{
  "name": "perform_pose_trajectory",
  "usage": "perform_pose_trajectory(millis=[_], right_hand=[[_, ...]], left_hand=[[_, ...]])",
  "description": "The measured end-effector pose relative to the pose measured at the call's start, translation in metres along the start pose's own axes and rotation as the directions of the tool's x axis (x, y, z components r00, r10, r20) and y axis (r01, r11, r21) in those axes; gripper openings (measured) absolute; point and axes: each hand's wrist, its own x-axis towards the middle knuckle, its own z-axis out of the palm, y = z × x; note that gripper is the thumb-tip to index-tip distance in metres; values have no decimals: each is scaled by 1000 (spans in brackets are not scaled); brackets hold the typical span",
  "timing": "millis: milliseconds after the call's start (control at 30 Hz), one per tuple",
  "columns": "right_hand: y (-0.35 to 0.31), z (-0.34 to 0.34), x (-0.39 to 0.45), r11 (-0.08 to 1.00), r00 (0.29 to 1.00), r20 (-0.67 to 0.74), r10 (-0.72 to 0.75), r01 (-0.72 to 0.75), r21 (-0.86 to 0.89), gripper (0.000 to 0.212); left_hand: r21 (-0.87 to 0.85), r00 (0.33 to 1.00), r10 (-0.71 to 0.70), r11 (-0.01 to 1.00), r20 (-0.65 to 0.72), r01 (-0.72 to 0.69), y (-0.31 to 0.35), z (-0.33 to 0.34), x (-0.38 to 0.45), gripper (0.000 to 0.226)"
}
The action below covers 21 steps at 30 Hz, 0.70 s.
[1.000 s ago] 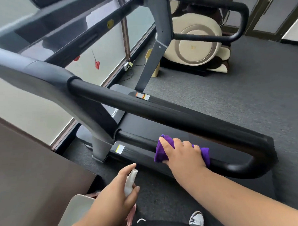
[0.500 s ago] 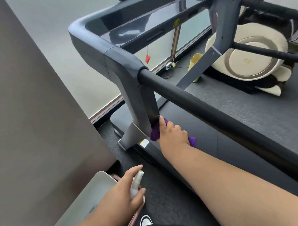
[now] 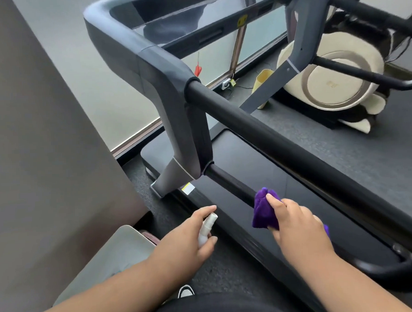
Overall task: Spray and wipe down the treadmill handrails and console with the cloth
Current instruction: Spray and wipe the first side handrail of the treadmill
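My right hand (image 3: 294, 225) presses a bunched purple cloth (image 3: 263, 211) around the lower black handrail (image 3: 231, 184) of the treadmill, a short way right of the grey upright (image 3: 176, 124). The thicker upper handrail (image 3: 269, 132) runs diagonally above it toward the lower right. My left hand (image 3: 187, 240) holds a small white spray bottle (image 3: 206, 228) upright, just left of the treadmill's side rail, nozzle near my index finger. The glossy console (image 3: 184, 19) spans the top of the frame, away from both hands.
A grey wall or panel (image 3: 48, 138) fills the left. A pale flat seat-like surface (image 3: 115, 254) sits below my left forearm. A cream-coloured exercise machine (image 3: 333, 81) stands behind the treadmill on dark carpet. My shoe tip (image 3: 186, 291) shows at the bottom.
My right hand slid the cloth back along the lower handrail, away from the upright toward me. The left hand kept the spray bottle in about the same place.
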Motion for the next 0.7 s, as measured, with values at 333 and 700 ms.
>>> perform_pose_trajectory(millis=[333,700], right_hand=[[-78,-8,70,997,997,-2,-80,80,-3,75],[-107,-16,88,985,985,10,-170,170,22,97]], left_hand=[[15,999,-9,1000,-38,9,-21,-8,-5,64],[44,999,42,998,-35,-40,-15,0,-9,69]])
